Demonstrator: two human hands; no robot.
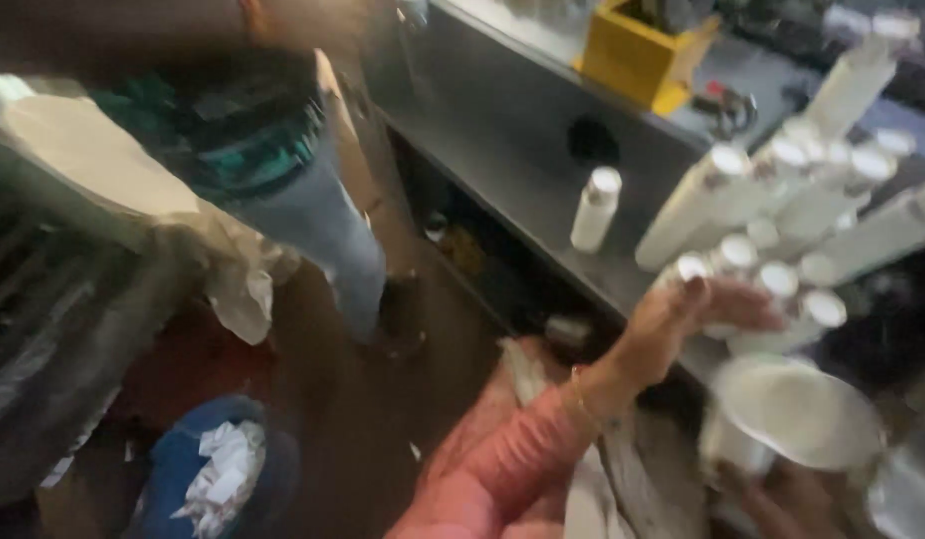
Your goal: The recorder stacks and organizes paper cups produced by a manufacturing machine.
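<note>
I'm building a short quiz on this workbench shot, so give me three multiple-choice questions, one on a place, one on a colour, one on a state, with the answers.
1. Where does the lone white bottle stand?
A. On the grey metal counter
B. Inside the blue bin
C. On the floor

2. What colour is the box at the back of the counter?
A. Red
B. Yellow
C. Green

3. How does the left hand stand to the cluster of white bottles?
A. Far off, at the blue bin
B. Reaching up at the cluster's lower edge
C. Inside the yellow box

Answers:
1. A, it stands upright on the bare counter, apart from the cluster.
2. B, its walls are plainly yellow.
3. B, the fingers lie against the lowest bottles; blur hides whether the grip has closed.
</note>
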